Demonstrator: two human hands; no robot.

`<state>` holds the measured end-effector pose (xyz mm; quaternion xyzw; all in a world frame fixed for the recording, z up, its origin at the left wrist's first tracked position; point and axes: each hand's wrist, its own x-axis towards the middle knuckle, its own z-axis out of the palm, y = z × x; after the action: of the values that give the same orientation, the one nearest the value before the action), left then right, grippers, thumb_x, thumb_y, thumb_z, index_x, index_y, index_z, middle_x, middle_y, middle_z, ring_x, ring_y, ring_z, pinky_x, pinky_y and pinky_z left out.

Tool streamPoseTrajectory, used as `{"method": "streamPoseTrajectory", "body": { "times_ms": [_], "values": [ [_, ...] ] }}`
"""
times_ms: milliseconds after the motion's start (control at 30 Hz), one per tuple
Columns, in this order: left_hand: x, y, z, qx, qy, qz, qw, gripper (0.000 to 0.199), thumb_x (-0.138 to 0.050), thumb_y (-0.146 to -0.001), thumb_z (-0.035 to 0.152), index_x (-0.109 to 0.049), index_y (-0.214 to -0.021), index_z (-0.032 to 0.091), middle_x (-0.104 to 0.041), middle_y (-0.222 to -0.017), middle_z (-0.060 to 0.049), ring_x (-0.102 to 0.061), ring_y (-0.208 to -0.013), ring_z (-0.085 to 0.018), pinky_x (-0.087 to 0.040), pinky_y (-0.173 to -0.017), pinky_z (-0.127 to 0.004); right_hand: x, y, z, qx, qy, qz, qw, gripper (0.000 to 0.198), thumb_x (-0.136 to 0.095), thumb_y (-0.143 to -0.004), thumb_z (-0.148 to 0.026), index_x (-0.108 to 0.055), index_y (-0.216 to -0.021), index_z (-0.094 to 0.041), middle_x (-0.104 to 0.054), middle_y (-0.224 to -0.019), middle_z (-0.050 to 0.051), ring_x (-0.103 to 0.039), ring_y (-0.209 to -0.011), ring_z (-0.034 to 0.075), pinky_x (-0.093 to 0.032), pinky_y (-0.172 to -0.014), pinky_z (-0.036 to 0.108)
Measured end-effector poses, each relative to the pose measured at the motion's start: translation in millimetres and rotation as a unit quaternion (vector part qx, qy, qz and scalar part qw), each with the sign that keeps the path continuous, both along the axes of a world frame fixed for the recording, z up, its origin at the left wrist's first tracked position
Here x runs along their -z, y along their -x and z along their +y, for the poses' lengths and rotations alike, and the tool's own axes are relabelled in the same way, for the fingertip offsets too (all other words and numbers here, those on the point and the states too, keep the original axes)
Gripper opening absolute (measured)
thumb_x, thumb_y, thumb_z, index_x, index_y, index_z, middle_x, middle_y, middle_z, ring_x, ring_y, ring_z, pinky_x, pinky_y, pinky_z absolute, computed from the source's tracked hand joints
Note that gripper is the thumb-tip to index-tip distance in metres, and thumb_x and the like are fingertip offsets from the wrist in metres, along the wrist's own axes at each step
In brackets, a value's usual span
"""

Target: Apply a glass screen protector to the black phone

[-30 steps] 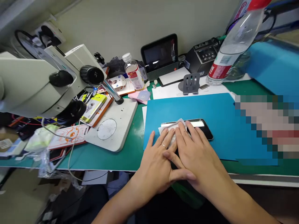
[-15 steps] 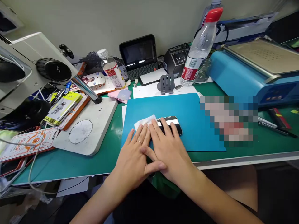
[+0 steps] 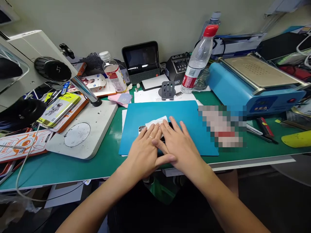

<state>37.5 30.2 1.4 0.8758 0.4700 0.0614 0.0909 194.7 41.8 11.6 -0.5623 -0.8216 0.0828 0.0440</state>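
My left hand (image 3: 143,154) and my right hand (image 3: 182,149) lie side by side, palms down, fingers stretched out and thumbs crossing. Under the fingertips is a folded white wipe (image 3: 155,121), pressed against a dark, glossy phone (image 3: 141,129). Only the phone's left end and small dark bits between the hands show; the fingers and wipe hide most of it. It rests on a blue mat (image 3: 138,111). A ring is on one finger of my left hand.
A white microscope base (image 3: 102,132) stands left, beside stacked boxes (image 3: 60,110). Behind the mat are a grey stand (image 3: 168,90), a red-capped bottle (image 3: 196,64) and a small screen device (image 3: 141,60). At right are a blue heating machine (image 3: 228,87), tweezers (image 3: 254,129) and a pixelated patch.
Both hands and the wipe have slid right along the phone. Its left end now shows, while its right end is covered. The whole view has shifted a little.
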Motion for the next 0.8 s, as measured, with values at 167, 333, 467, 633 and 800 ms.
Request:
{"method": "streamPoseTrajectory", "body": {
  "times_ms": [167,333,467,633,800],
  "values": [
    [4.9,52.2,-9.9,-0.002,-0.016,0.017,1.000,0.092,-0.016,-0.101,0.076,-0.028,-0.165,0.011,-0.030,-0.170,-0.014,-0.028,-0.159,-0.030,-0.018,-0.130,-0.054,1.5,44.9,-5.2,-0.052,-0.010,0.024,0.998,0.085,-0.027,-0.105,-0.064,-0.042,-0.157,0.001,-0.040,-0.163,0.025,-0.031,-0.158,0.036,-0.019,-0.130,0.059],
    [8.8,56.3,-30.2,-0.012,-0.028,-0.016,0.999,0.105,-0.018,-0.094,0.084,-0.024,-0.165,0.008,-0.030,-0.170,-0.016,-0.023,-0.161,-0.031,-0.018,-0.131,-0.052,6.0,43.5,-21.9,-0.084,-0.051,0.036,0.994,0.084,-0.022,-0.105,-0.065,-0.041,-0.158,-0.002,-0.040,-0.164,0.022,-0.030,-0.157,0.040,-0.017,-0.127,0.067],
    [15.6,25.1,-42.1,-0.006,-0.053,-0.051,0.997,0.119,-0.018,-0.084,0.092,-0.031,-0.162,0.003,-0.033,-0.168,-0.017,-0.026,-0.160,-0.030,-0.022,-0.131,-0.045,17.2,8.8,-36.6,-0.094,-0.097,0.006,0.991,0.080,-0.024,-0.105,-0.065,-0.047,-0.156,-0.007,-0.042,-0.165,0.017,-0.031,-0.156,0.044,-0.020,-0.123,0.071],
    [11.4,-24.6,-21.0,0.004,-0.060,-0.054,0.997,0.124,-0.026,-0.080,0.094,-0.030,-0.162,0.002,-0.032,-0.169,-0.015,-0.028,-0.159,-0.030,-0.021,-0.132,-0.042,25.1,-38.3,-26.4,-0.049,-0.113,-0.041,0.991,0.082,-0.015,-0.106,-0.063,-0.043,-0.159,-0.007,-0.046,-0.163,0.016,-0.027,-0.157,0.045,-0.021,-0.120,0.076],
    [2.7,-41.1,1.4,0.004,-0.037,-0.028,0.999,0.116,-0.027,-0.087,0.089,-0.031,-0.162,0.000,-0.036,-0.167,-0.017,-0.031,-0.158,-0.030,-0.026,-0.130,-0.041,18.0,-47.5,-5.9,-0.003,-0.040,-0.040,0.998,0.081,-0.013,-0.106,-0.063,-0.042,-0.159,-0.010,-0.046,-0.163,0.015,-0.024,-0.159,0.042,-0.025,-0.120,0.074]
  ]
}}
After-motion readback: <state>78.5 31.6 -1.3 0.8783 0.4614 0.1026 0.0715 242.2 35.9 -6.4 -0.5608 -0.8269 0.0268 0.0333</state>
